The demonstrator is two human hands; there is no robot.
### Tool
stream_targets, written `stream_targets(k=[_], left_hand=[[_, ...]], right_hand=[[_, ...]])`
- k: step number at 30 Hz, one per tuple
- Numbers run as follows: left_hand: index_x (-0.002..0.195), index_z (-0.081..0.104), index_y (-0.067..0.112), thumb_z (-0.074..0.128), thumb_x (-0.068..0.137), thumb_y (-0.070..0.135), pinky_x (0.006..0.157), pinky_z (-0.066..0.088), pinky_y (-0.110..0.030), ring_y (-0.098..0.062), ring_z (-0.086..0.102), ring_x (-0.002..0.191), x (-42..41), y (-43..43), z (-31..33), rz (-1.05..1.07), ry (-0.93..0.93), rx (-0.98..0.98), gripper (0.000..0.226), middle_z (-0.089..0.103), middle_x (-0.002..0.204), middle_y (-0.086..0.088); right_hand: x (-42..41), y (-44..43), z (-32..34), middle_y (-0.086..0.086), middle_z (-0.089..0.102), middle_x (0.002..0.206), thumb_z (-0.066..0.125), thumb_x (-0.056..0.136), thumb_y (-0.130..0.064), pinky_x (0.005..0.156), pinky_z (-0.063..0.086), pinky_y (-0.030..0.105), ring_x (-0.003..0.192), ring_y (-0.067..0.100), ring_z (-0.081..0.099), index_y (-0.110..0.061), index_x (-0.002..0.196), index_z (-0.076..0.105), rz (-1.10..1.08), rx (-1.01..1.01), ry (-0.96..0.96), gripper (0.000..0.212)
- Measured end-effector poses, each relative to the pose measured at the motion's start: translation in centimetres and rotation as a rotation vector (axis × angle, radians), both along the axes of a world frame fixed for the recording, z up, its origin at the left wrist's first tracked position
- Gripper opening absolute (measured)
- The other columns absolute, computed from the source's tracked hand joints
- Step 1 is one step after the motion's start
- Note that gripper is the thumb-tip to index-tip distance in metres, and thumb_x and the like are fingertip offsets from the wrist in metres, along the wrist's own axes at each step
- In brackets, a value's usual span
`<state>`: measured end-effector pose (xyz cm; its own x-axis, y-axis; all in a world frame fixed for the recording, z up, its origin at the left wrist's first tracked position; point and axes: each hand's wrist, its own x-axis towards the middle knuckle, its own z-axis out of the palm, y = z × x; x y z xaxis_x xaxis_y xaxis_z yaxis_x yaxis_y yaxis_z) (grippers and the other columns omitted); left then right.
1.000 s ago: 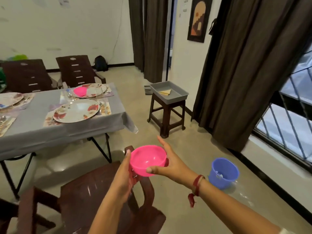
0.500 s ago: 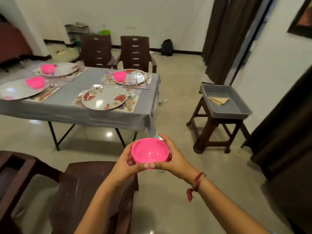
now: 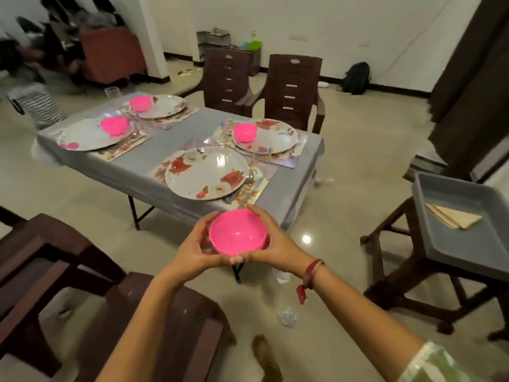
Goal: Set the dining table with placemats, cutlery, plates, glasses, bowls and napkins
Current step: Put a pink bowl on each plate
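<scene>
Curled fingers of the left hand (image 3: 192, 252) and right hand (image 3: 278, 246) cup an empty pink bowl (image 3: 238, 232), held in the air before the table (image 3: 154, 172). The nearest plate (image 3: 203, 172) is bare; three other plates (image 3: 275, 139) each carry a pink bowl. A grey tray (image 3: 468, 249) holds folded napkins (image 3: 454, 217).

Right of the right hand (image 3: 278, 244), well apart: wooden stool (image 3: 376, 260) bearing grey tray (image 3: 473, 244). Directly below the left hand (image 3: 192, 252): glossy brown chair (image 3: 176, 326); second brown chair (image 3: 41, 257) further left. Far ahead of both hands: slatted chair (image 3: 225, 78) just beside another slatted chair (image 3: 293, 89); black backpack (image 3: 356, 78) against the white wall. Up and right: dark curtain (image 3: 473, 92). Far up-left, blurred: striped bag (image 3: 41, 106) on the floor.
</scene>
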<state>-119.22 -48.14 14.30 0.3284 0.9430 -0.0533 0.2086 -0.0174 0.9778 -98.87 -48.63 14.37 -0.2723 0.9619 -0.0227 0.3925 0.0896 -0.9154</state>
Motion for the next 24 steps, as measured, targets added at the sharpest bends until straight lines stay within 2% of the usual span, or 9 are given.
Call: stream_targets(k=[1,4,6,8,10,13,18,24], left_hand=[[0.129,0.038,0.039,0.088,0.047,0.027,0.075,0.052,-0.015,-0.007,0.051,0.115,0.3,2.2,-0.4,0.006,0.005,-0.006,0.097,0.045,0.128,0.014],[0.128,0.035,0.044,0.088,0.04,0.045,0.08,0.052,-0.015,-0.002,0.048,0.116,1.0,8.8,-0.6,0.06,0.039,-0.008,0.102,0.042,0.13,0.019],[0.13,0.032,0.047,0.086,0.036,0.057,0.08,0.05,-0.012,0.0,0.047,0.115,1.1,13.1,-0.6,0.093,0.088,0.003,0.109,0.038,0.131,0.021],[0.127,0.03,0.051,0.085,0.034,0.063,0.077,0.049,-0.012,-0.002,0.047,0.114,1.2,16.9,-1.0,0.096,0.151,0.017,0.108,0.037,0.129,0.022],[0.129,0.028,0.049,0.084,0.037,0.059,0.08,0.049,-0.016,-0.007,0.048,0.114,1.3,20.1,-1.7,0.083,0.225,0.023,0.108,0.037,0.129,0.018],[0.134,0.023,0.045,0.087,0.042,0.054,0.093,0.048,-0.028,-0.015,0.044,0.119,1.4,24.5,-3.3,0.093,0.351,0.038,0.112,0.034,0.136,0.013],[0.137,0.023,0.04,0.088,0.051,0.045,0.097,0.035,-0.023,-0.013,0.041,0.124,1.7,30.6,-5.9,0.118,0.429,0.066,0.108,0.037,0.141,0.01],[0.144,0.029,0.026,0.09,0.056,0.033,0.103,0.038,-0.032,-0.019,0.043,0.129,1.6,36.0,-9.0,0.174,0.5,0.027,0.107,0.043,0.144,0.001]], right_hand=[[0.4,2.3,-0.1,-0.005,0.025,0.148,0.085,0.061,-0.044,0.107,0.038,0.035,0.132,0.016,0.033,-0.038,0.145,0.019,0.018,-0.008,-0.026,0.107],[0.9,9.9,0.5,-0.006,0.025,0.146,0.086,0.062,-0.04,0.105,0.033,0.028,0.13,0.012,0.031,-0.043,0.141,0.017,0.078,0.001,-0.085,0.105],[0.8,15.0,0.6,-0.008,0.027,0.146,0.085,0.057,-0.051,0.108,0.035,0.033,0.133,0.013,0.032,-0.042,0.142,0.02,0.118,0.039,-0.129,0.107],[0.9,19.2,0.2,-0.006,0.025,0.15,0.083,0.054,-0.056,0.109,0.036,0.04,0.136,0.017,0.029,-0.035,0.146,0.019,0.137,0.036,-0.184,0.114],[0.9,22.1,-0.4,-0.005,0.02,0.152,0.087,0.056,-0.048,0.111,0.034,0.04,0.138,0.018,0.024,-0.03,0.148,0.014,0.139,0.004,-0.226,0.118],[0.5,25.8,-2.0,0.001,0.019,0.149,0.088,0.06,-0.038,0.107,0.035,0.037,0.137,0.021,0.023,-0.027,0.15,0.003,0.139,-0.021,-0.282,0.124],[-1.0,31.8,-4.8,0.008,0.018,0.144,0.085,0.063,-0.041,0.103,0.042,0.042,0.131,0.03,0.033,-0.029,0.15,-0.007,0.094,-0.044,-0.406,0.126],[-2.3,37.3,-7.1,0.013,0.009,0.15,0.076,0.075,-0.04,0.098,0.042,0.039,0.129,0.035,0.037,-0.016,0.15,-0.01,0.12,-0.114,-0.519,0.117]])
